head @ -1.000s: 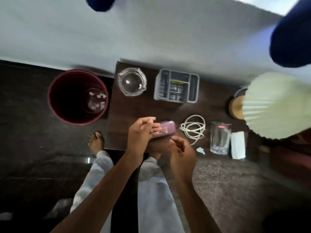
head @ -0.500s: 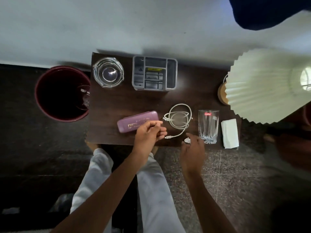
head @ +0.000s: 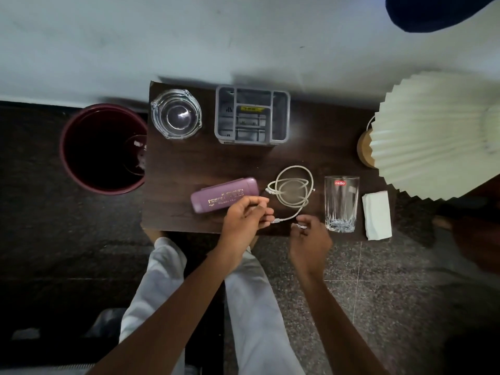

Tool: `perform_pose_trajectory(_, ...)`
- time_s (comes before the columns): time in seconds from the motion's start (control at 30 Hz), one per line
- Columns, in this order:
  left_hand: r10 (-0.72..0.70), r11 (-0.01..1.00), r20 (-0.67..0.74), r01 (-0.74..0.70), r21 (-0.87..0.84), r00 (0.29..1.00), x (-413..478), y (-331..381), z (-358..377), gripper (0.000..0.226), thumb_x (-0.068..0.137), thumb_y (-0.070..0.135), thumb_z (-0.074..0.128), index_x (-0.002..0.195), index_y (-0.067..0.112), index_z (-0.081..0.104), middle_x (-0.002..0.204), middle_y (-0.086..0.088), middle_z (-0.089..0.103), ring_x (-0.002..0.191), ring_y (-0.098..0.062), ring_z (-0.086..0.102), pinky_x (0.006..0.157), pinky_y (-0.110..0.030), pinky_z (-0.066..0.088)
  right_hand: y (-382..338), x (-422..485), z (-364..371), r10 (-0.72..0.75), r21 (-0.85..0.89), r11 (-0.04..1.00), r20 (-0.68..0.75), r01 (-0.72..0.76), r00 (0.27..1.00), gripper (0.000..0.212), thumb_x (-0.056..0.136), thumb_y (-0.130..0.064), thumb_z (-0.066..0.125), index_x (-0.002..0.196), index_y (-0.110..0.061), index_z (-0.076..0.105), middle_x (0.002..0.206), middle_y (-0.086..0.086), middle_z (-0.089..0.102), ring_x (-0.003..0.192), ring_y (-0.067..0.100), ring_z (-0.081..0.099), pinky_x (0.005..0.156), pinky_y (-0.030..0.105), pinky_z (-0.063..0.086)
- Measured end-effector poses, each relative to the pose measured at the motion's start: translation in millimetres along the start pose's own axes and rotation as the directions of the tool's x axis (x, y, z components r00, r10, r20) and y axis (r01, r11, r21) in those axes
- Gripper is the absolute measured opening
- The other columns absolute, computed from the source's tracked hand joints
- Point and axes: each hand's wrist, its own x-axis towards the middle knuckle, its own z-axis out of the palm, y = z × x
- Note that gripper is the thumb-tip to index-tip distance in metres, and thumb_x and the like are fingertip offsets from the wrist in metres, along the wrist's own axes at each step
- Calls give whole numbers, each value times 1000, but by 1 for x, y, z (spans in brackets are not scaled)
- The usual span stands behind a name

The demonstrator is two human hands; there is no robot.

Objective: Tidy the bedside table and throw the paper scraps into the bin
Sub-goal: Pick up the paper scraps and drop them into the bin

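On the dark wooden bedside table (head: 176,163), my right hand (head: 309,239) pinches a small white paper scrap (head: 299,226) at the front edge. My left hand (head: 244,219) hovers beside it with loosely curled fingers that hold nothing; its fingertips are next to the plug of a coiled white cable (head: 295,185). A purple case (head: 216,196) lies flat just left of the cable, partly under my left hand. The dark red bin (head: 67,147) stands on the floor left of the table, with pale scraps (head: 139,155) inside.
At the back of the table stand a glass ashtray (head: 176,113) and a grey organiser (head: 280,117). A drinking glass (head: 341,204) and a folded white tissue (head: 377,215) sit at the front right. The pleated lamp shade (head: 433,136) overhangs the right end.
The purple case has gone from my hands onto the table. My left hand has let go of it, and my right hand has reached right and closed its fingers on the paper scrap.
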Motion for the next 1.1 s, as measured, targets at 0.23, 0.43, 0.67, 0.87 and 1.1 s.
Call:
perform_pose_trajectory(0.23,22,992,115,-37,124,993,-11,2,-18,16,97,13,62,101,22,75,97,-11,77,83,-18,72,73,-27,57,-66,-35,-21,29,426,900,162,-97,986,12,91,-11,69,100,-19,69,92,-6,73,78,2,71,64,14,55)
perform_pose_trajectory(0.43,12,999,51,-10,-48,999,-16,21,-50,19,96,9,62,109,1,74,106,-29,73,95,-34,70,95,-46,56,-112,-42,5,-24,626,764,271,-157,962,18,92,4,61,102,-9,67,86,-4,74,75,4,69,64,17,55)
perform_pose_trajectory(0.67,114,993,-39,-114,-11,993,-9,45,-114,17,92,5,68,107,1,74,98,-18,78,83,-18,75,79,-27,62,-148,-55,52,-148,584,808,328,-77,933,35,90,4,60,104,-26,68,98,0,76,90,11,73,77,27,59)
perform_pose_trajectory(0.87,118,990,-154,-127,-54,981,8,65,-179,13,89,5,71,100,11,73,93,-13,79,85,-15,76,75,-19,60,-175,-66,91,-174,534,844,359,-49,917,38,91,3,58,109,-29,66,108,-6,73,87,8,71,72,27,57)
perform_pose_trajectory(1.1,131,981,-278,-165,-103,951,39,80,-250,13,91,3,68,103,6,70,94,-13,76,86,-15,74,78,-21,60,-202,-74,135,-113,516,850,376,-107,920,25,95,-1,56,110,-19,67,105,1,73,82,10,70,69,23,57)
